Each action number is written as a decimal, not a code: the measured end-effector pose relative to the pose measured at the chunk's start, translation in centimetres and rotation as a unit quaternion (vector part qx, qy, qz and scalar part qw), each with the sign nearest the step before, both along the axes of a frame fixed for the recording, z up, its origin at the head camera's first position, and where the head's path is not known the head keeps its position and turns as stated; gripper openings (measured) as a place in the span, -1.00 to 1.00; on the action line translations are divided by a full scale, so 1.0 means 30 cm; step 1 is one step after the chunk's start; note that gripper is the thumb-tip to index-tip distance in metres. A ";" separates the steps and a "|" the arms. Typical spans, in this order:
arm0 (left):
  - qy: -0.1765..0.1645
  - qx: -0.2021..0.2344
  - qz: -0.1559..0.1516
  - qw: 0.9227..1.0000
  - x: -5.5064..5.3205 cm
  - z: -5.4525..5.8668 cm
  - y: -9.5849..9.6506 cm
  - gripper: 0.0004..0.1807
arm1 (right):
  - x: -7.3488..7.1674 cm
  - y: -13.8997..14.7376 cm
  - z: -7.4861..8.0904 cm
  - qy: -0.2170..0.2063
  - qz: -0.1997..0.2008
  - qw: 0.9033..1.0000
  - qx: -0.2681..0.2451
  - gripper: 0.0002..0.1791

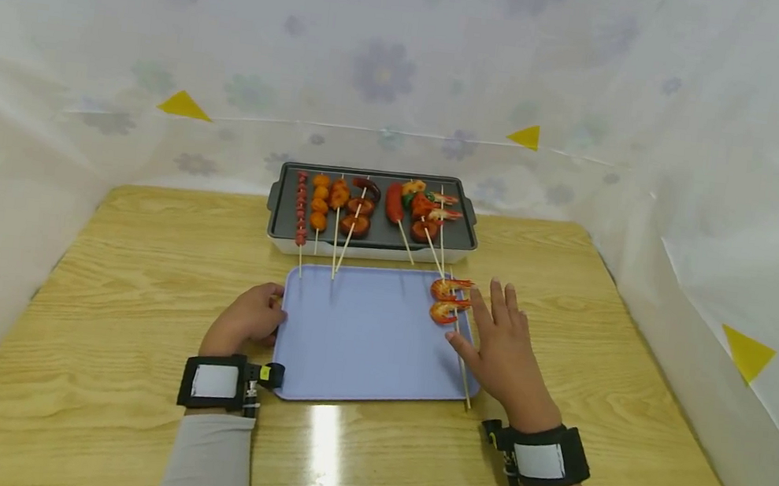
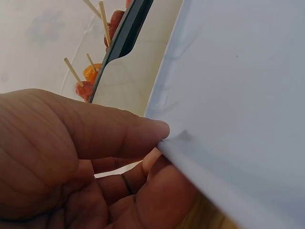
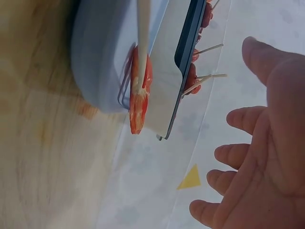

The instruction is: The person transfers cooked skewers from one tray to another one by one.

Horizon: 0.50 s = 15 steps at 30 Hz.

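A pale lavender tray (image 1: 365, 343) lies on the wooden table. My left hand (image 1: 246, 319) grips its left edge; in the left wrist view the thumb (image 2: 143, 131) presses on the rim, with curled fingers beneath. Along the tray's right side lies a shrimp skewer (image 1: 450, 311), its stick end jutting past the front rim. My right hand (image 1: 507, 358) hovers beside this skewer with fingers spread. No object sits against its palm in the right wrist view, where the shrimp (image 3: 139, 102) appears apart from the fingers.
Behind the tray stands a dark grill pan (image 1: 285, 220) holding several skewers, among them red meat pieces (image 1: 302, 206), orange balls (image 1: 320, 202) and a red sausage (image 1: 395, 202). Some sticks overhang the tray's back edge. A flowered white sheet (image 1: 371, 146) with yellow triangles (image 1: 185, 105) encloses the table (image 1: 142, 288).
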<state>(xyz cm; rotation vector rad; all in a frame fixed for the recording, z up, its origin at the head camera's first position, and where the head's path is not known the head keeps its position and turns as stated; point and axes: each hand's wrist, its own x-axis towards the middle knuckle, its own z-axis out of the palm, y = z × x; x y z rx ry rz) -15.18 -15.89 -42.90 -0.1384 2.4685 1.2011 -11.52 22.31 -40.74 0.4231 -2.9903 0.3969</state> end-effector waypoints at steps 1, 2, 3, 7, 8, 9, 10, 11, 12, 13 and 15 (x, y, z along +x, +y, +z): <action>0.001 0.000 -0.001 1.000 0.000 0.001 -0.001 -0.43 | -0.001 -0.001 -0.001 0.001 0.001 1.000 0.002 -0.08; 0.001 -0.001 -0.002 1.000 0.000 0.002 -0.001 -0.43 | -0.002 -0.001 -0.002 0.003 0.003 1.000 0.002 -0.09; 0.001 -0.001 -0.001 1.000 0.000 0.004 0.001 -0.43 | -0.004 -0.001 -0.003 0.005 0.005 1.000 0.004 -0.09; 0.005 0.003 -0.001 1.000 -0.001 0.004 0.005 -0.44 | -0.022 0.002 -0.002 0.028 0.017 0.999 0.020 -0.13; 0.005 0.004 0.000 1.000 -0.001 0.004 0.006 -0.45 | -0.028 0.002 0.001 0.031 0.018 0.999 0.025 -0.14; 0.004 0.004 0.002 1.000 -0.001 0.004 0.007 -0.45 | -0.035 0.002 0.004 0.035 0.018 0.999 0.030 -0.15; 0.005 0.004 0.002 1.000 -0.002 0.002 0.007 -0.46 | -0.042 0.000 0.010 0.038 0.017 0.998 0.035 -0.16; 0.004 0.003 0.002 1.000 -0.002 0.001 0.006 -0.46 | -0.050 -0.002 0.015 0.039 0.015 0.998 0.038 -0.17; 0.003 0.002 0.003 1.000 -0.001 0.001 0.006 -0.46 | -0.059 -0.004 0.021 0.041 0.013 0.998 0.040 -0.17; 0.001 0.001 0.005 1.000 0.000 0.000 0.005 -0.47 | -0.068 -0.006 0.027 0.043 0.011 0.998 0.041 -0.17; -0.003 0.001 0.007 1.000 0.000 0.001 0.002 -0.46 | -0.088 -0.011 0.040 0.053 0.010 0.998 0.043 -0.18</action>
